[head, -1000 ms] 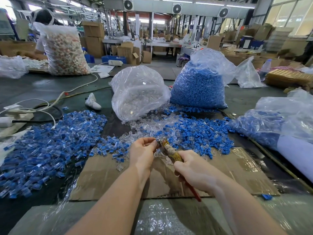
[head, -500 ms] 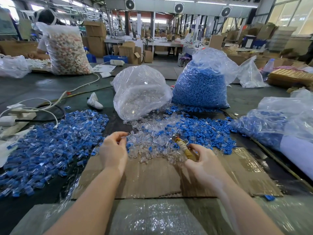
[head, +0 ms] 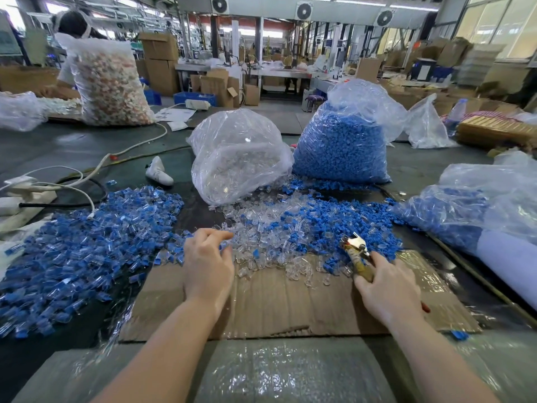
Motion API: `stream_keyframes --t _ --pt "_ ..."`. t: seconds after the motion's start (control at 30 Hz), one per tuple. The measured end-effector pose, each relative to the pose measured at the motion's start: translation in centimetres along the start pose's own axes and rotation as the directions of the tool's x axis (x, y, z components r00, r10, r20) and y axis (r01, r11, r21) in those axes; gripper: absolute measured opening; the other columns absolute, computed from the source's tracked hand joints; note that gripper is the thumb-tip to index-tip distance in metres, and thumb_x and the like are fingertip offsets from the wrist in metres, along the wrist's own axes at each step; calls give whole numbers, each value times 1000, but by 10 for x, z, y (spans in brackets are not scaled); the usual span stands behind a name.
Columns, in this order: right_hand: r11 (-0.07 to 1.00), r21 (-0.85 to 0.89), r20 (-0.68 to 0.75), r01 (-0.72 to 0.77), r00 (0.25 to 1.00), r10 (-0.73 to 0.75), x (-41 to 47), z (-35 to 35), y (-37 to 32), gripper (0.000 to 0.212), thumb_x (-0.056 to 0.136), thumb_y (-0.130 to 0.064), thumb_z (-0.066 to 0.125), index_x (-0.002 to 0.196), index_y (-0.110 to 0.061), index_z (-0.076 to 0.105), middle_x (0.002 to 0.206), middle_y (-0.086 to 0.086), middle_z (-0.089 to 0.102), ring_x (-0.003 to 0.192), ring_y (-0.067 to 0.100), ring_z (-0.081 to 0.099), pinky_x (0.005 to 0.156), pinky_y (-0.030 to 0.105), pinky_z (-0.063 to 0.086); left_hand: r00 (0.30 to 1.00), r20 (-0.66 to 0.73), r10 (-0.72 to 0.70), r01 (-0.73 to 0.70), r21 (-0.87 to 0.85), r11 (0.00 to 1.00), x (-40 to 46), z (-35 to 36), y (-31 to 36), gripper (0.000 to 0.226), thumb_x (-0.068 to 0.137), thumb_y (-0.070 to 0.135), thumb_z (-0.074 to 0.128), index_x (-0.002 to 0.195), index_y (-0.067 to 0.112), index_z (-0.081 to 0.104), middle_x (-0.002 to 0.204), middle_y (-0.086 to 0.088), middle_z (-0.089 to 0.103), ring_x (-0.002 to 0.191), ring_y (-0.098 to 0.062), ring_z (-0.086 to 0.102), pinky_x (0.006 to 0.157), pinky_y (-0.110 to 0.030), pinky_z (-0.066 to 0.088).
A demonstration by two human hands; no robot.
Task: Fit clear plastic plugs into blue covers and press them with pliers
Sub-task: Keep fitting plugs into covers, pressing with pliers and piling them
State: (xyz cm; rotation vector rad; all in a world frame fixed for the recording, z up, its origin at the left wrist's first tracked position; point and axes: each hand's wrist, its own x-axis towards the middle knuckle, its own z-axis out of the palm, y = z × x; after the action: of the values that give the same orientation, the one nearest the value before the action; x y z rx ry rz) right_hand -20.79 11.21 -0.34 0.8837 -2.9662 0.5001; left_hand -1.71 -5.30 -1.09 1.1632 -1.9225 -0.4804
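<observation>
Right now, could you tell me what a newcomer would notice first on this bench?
Probably the big heap of blue covers spread at the left, then the two bulging bags behind: clear plugs and blue parts. Nearer, the right hand grips pliers while the left hand reaches into loose clear plugs.

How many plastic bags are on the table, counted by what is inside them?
Bag of clear plugs: 1
Bags of blue covers: 2
Bag of pale mixed parts: 1
Bags with contents unclear: 2
Total: 6

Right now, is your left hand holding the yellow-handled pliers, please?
No, the right hand grips the yellow-handled pliers; the left hand reaches into loose clear plastic plugs.
</observation>
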Motion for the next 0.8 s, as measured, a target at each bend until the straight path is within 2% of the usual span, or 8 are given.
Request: stream_keyframes --t 0.1,0.17,0.27,0.33,0.4,0.47,0.63,0.8 --pt "1000 -27 -23 13 1000 -13 0 4 3 59 91 -45 50 141 -21 32 130 11 45 123 28 40 101 40 35 987 117 109 -98 -94 991 -14 13 18 19 87 7 60 103 14 68 95 7 58 94 -5 44 79 -3 32" --pt "996 -84 -2 18 1000 -19 1 5 3 63 90 -52 48 143 -25 28 132 9 43 125 26 39 104 43 33 970 189 155 -134 -117 984 -21 22 26 19 87 9 60 104 15 67 97 6 62 93 -6 49 84 -9 37" --pt "991 -131 -4 32 999 -33 1 5 -1 63 88 -58 46 142 -32 27 143 5 35 134 25 29 110 52 21 952 257 166 -140 -116 983 -29 32 32 20 88 14 60 106 19 66 99 8 62 93 -5 49 84 -15 39" --pt "987 -112 -102 115 987 -127 -1 5 -8 51 87 -54 53 133 -36 41 139 -1 38 132 21 30 110 52 18 944 275 180 -154 -115 981 -32 36 36 18 88 18 60 105 22 66 98 10 62 92 -3 48 81 -12 37" --pt "971 -89 -200 224 951 -237 -2 5 -17 31 85 -44 61 115 -35 58 128 -6 46 123 17 35 107 46 18 931 296 212 -184 -122 975 -35 40 41 17 88 21 61 105 23 66 99 10 62 93 -3 47 82 -12 37" --pt "958 -87 -211 273 935 -286 -3 8 -26 17 85 -39 63 101 -34 65 122 -9 48 116 16 36 103 42 19 915 319 246 -216 -127 968 -38 44 47 18 88 27 61 105 25 66 100 10 61 95 -4 46 86 -17 39" --pt "962 -144 -133 232 959 -251 1 14 -37 15 87 -38 60 100 -33 66 124 -6 46 114 17 36 100 41 25 873 420 248 -252 -48 967 -46 55 56 33 84 43 63 113 27 63 103 9 54 102 -9 43 88 -25 41" --pt "962 -163 -125 218 963 -239 2 17 -41 13 91 -32 56 100 -30 65 122 -3 47 110 18 38 95 40 29 892 377 248 -230 -94 969 -47 58 56 20 89 25 61 107 22 65 103 8 56 100 -8 46 89 -22 41"
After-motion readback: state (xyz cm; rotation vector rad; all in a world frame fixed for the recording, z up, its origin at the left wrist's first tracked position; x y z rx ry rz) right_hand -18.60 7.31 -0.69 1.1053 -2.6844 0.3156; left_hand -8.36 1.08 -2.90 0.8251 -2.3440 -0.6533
